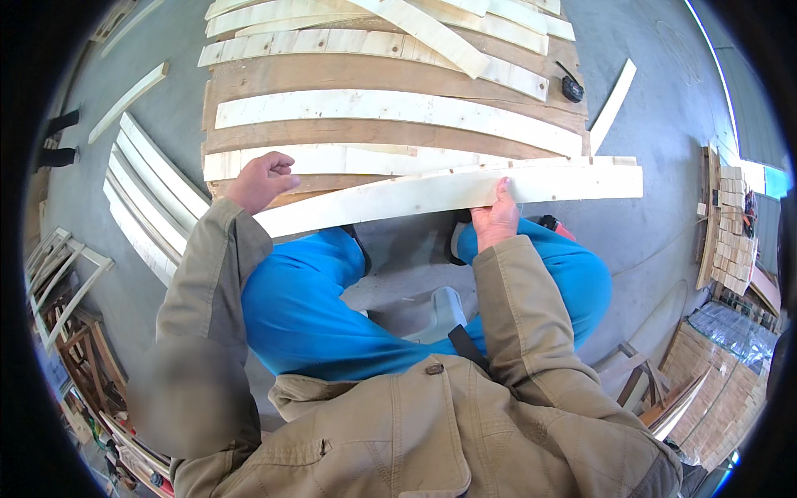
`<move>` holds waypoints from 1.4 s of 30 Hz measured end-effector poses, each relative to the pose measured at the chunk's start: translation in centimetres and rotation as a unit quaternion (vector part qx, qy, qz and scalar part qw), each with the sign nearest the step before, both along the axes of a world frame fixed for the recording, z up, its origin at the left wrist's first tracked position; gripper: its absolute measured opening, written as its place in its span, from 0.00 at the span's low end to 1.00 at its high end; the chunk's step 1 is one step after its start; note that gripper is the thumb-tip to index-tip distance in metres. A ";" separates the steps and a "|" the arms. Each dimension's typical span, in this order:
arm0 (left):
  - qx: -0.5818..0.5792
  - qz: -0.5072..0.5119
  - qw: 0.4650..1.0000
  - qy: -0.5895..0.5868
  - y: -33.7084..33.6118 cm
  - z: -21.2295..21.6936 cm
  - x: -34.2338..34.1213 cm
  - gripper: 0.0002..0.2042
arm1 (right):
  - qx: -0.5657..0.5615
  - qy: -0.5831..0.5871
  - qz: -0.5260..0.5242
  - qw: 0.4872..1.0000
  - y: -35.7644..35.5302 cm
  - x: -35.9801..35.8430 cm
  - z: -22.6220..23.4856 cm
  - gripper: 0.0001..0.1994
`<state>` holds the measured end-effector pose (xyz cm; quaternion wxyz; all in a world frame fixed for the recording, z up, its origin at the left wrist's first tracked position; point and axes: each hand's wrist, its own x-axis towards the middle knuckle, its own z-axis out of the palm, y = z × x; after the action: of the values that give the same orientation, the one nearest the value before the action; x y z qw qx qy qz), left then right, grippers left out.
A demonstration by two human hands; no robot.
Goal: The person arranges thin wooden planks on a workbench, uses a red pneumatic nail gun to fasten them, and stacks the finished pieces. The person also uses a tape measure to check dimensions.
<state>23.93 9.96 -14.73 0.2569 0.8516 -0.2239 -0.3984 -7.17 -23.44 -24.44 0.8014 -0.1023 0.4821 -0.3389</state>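
A long pale wooden board (398,197) lies crosswise over my knees, along the near edge of a wooden work table. My right hand (496,217) grips its lower edge right of the middle, thumb on the upper face and the other fingers hidden beneath. Just above the board's left end is my left hand (262,179), its fingers curled in; whatever they may hold is hidden. Behind it, another pale board (332,160) rests on the table, partly covered by the one in my right hand. Farther back lies a third board (398,108).
More boards (365,43) cover the table's (282,73) far part, some crossing. A black tape measure (571,87) sits at its right edge. Several long strips (145,195) lie on the left floor; one board (613,106) leans at the right. Wood stacks (732,232) stand far right.
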 end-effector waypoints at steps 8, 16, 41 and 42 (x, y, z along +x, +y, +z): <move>0.067 -0.194 0.976 -0.067 0.2 2.4 -2.4 0.59 | 0.029 -0.035 0.001 0.999 1.0 1.7 0.0 0.23; 0.098 -0.283 0.918 -0.261 -1.1 3.0 -2.7 0.49 | 0.063 -0.045 -0.028 0.997 1.1 2.0 -1.8 0.18; 0.056 -0.241 0.924 -0.291 0.2 -8.0 2.8 0.36 | 0.064 0.094 0.212 0.971 3.3 3.1 -4.1 0.14; 0.055 -0.244 0.924 -0.289 0.2 -8.3 2.9 0.37 | 0.061 0.108 0.227 0.966 3.3 3.1 -4.1 0.15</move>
<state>26.88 10.16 -23.08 0.0284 0.8617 -0.4669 -0.1966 -4.05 -20.16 -28.51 0.8052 -0.1956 0.5499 -0.1048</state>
